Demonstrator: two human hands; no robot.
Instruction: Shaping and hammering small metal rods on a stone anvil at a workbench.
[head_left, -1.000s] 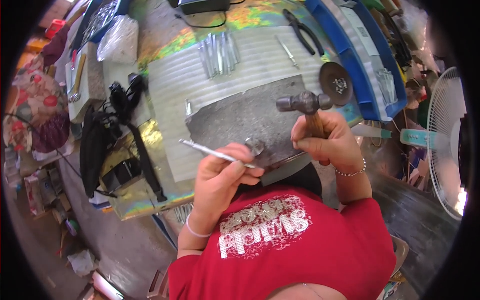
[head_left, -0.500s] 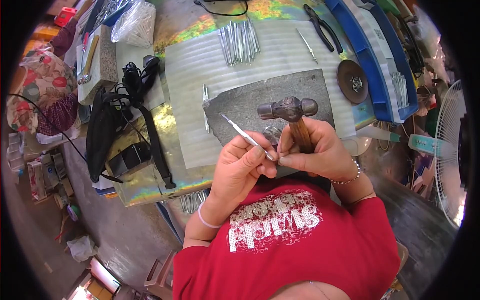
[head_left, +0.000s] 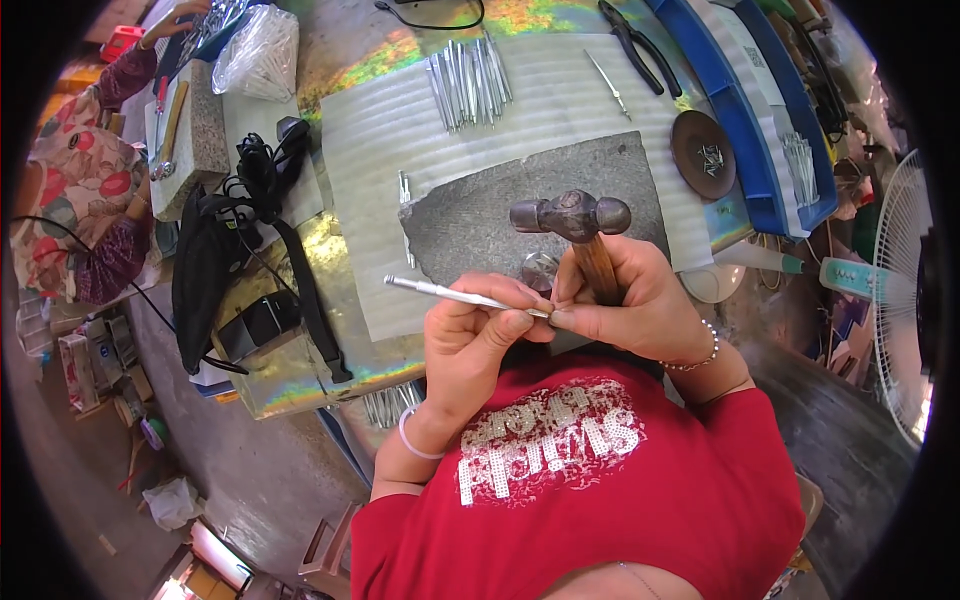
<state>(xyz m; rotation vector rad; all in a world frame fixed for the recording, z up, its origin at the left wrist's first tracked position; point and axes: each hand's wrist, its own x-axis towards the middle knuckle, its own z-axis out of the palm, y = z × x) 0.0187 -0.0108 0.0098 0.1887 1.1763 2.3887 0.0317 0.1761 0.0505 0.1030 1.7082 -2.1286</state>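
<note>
My left hand point(head_left: 470, 335) pinches a slim silver metal rod point(head_left: 430, 289) that is thicker at its far left end and narrows toward my fingers. At the rod's thin end, the fingertips of my right hand point(head_left: 640, 300) meet those of my left; whether they hold a small part there is hidden. A ball-peen hammer point(head_left: 572, 216) is also gripped in my right hand, its wooden handle point(head_left: 597, 270) tucked in the palm and its head upward. Beyond my hands lies a dark grey stone slab point(head_left: 490, 210), with a round clear or shiny object point(head_left: 540, 268) near its front edge.
Several silver rods point(head_left: 467, 85) lie bundled on the white foam sheet point(head_left: 365, 150). Pliers point(head_left: 640, 50), a brown dish point(head_left: 690, 185) of small metal pieces and a blue tray point(head_left: 740, 130) stand right. Black straps point(head_left: 300, 260) lie left; another person's sleeve point(head_left: 110, 260) is beyond. A fan point(head_left: 895, 290) stands right.
The silver rod has been turned in my left hand: its outer end has swung down and left, and a thicker end now points outward. The hammer stays in my right hand.
</note>
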